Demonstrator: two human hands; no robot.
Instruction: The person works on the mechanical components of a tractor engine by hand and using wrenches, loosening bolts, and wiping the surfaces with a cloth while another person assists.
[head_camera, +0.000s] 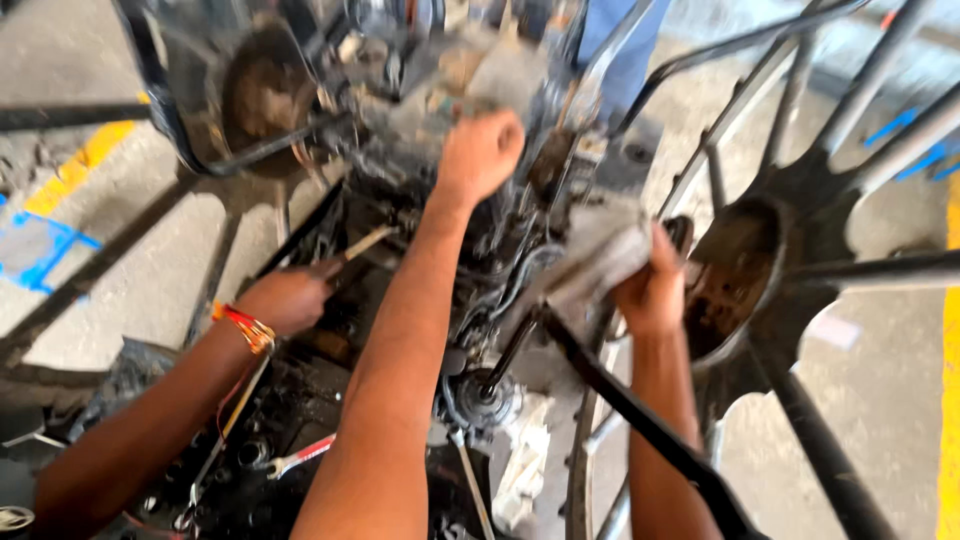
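1. The black metal frame filled the picture, with two rusty hubs, one in the upper left and one at the right.
2. The greasy engine block sat at centre frame, inside the bars.
3. Three arms were counted. The left hand, upper centre, was closed into a fist against the engine block; what it gripped was hidden. The right hand, right of centre, was clamped on one grey rag, pressed to a black bar.
4. A co-worker's hand, with an orange wrist thread, came in from the lower left, closed on one pale-handled tool.
5. One red-marked spanner lay loose at lower centre.
6. Risks, in my judgement:
   - The three hands were crowded, so a slipping tool could strike knuckles.
   - Grease could loosen any grip.
   - The rag could snag on the linkage.
   - The loose spanner could drop into the works.
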